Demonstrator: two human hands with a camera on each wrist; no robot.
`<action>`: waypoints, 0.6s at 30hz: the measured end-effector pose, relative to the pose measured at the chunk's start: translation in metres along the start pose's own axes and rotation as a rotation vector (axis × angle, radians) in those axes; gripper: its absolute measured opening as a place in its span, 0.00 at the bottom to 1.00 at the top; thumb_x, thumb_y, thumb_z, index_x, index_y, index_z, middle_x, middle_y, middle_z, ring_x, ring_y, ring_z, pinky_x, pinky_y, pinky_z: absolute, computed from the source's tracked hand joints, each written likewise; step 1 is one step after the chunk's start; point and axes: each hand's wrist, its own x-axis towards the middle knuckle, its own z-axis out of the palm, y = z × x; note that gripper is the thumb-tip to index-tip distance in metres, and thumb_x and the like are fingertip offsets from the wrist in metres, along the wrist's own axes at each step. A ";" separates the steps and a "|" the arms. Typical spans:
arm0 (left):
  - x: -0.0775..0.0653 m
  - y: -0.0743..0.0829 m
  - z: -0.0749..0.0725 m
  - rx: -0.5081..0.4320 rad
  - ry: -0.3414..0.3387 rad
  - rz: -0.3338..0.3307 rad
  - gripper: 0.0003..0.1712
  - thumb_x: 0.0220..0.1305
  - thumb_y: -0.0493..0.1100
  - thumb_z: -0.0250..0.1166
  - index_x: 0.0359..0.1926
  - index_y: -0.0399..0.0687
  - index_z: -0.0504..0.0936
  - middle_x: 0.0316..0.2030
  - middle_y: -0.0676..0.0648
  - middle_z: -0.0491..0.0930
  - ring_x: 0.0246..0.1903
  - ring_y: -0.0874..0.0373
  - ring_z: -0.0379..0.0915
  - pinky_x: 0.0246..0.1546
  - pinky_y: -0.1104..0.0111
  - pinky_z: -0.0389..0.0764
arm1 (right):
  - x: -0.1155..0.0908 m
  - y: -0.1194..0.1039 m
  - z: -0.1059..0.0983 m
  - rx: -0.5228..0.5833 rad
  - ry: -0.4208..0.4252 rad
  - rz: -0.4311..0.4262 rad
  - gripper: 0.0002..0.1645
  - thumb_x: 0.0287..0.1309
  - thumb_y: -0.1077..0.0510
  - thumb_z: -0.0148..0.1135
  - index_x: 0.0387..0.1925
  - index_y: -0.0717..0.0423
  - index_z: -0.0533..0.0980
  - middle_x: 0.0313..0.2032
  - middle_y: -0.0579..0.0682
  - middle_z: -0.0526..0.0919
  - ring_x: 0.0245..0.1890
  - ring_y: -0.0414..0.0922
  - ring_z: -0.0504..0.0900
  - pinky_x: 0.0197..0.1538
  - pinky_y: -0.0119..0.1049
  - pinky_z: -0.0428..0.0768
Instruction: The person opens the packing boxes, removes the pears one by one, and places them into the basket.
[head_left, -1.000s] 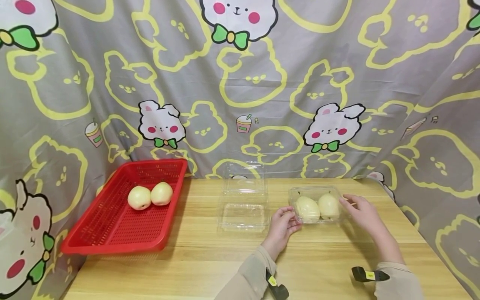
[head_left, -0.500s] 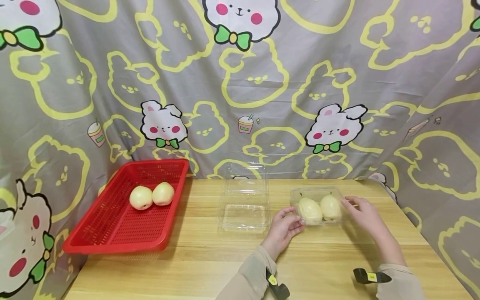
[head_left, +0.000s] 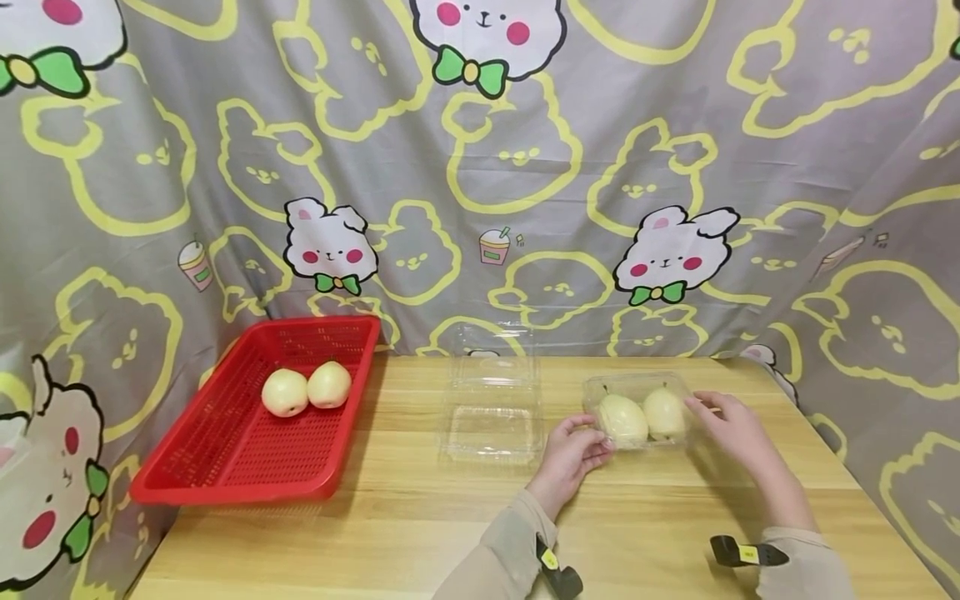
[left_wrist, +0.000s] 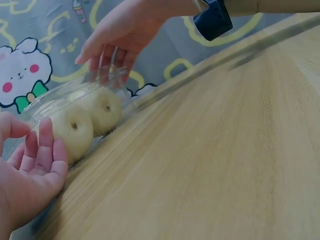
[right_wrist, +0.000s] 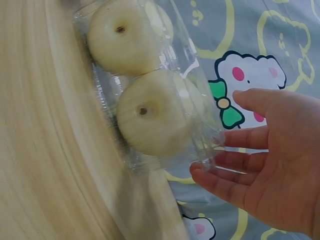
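Note:
Two pale yellow pears, a left pear [head_left: 622, 422] and a right pear [head_left: 665, 413], sit side by side in a clear plastic clamshell box [head_left: 626, 385] on the right of the table. Clear plastic lies over both fruits in the right wrist view. At the box's front left corner is my left hand [head_left: 567, 462], its fingers loosely bent and fingertips right at the wall. My right hand [head_left: 738, 435] reaches the opposite end; in the right wrist view its extended fingertips [right_wrist: 200, 172] meet the box edge, with the thumb held off.
Left of my hands stands another clear clamshell box [head_left: 491, 429] with its lid raised at the back. A red perforated basket [head_left: 300, 487] at the far left holds two more pears [head_left: 307, 390]. A patterned curtain [head_left: 517, 167] surrounds the wooden table [head_left: 360, 542].
The head view has shifted a little, so everything appears slightly farther right. Both hands stay at the ends of the box, with hardly any movement.

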 end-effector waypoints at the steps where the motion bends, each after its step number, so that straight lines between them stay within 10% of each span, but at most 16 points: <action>1: 0.000 0.000 0.000 0.005 0.002 0.001 0.19 0.53 0.28 0.62 0.49 0.39 0.75 0.24 0.47 0.82 0.25 0.59 0.81 0.36 0.63 0.85 | 0.000 0.000 -0.001 0.003 -0.009 -0.001 0.36 0.73 0.45 0.43 0.62 0.75 0.66 0.57 0.76 0.72 0.52 0.71 0.76 0.52 0.62 0.76; 13: 0.003 -0.003 0.001 0.025 0.016 -0.005 0.15 0.53 0.28 0.61 0.43 0.39 0.77 0.24 0.48 0.80 0.23 0.61 0.78 0.31 0.67 0.83 | -0.017 -0.004 -0.009 0.036 0.048 -0.016 0.37 0.73 0.46 0.44 0.66 0.76 0.60 0.60 0.80 0.64 0.57 0.75 0.67 0.55 0.65 0.72; 18: 0.003 -0.002 0.002 0.033 0.020 -0.012 0.15 0.52 0.27 0.61 0.42 0.40 0.77 0.24 0.48 0.79 0.23 0.61 0.77 0.32 0.67 0.83 | -0.030 -0.013 -0.010 0.121 0.179 -0.039 0.34 0.72 0.48 0.48 0.65 0.72 0.64 0.60 0.73 0.70 0.55 0.40 0.75 0.49 0.17 0.75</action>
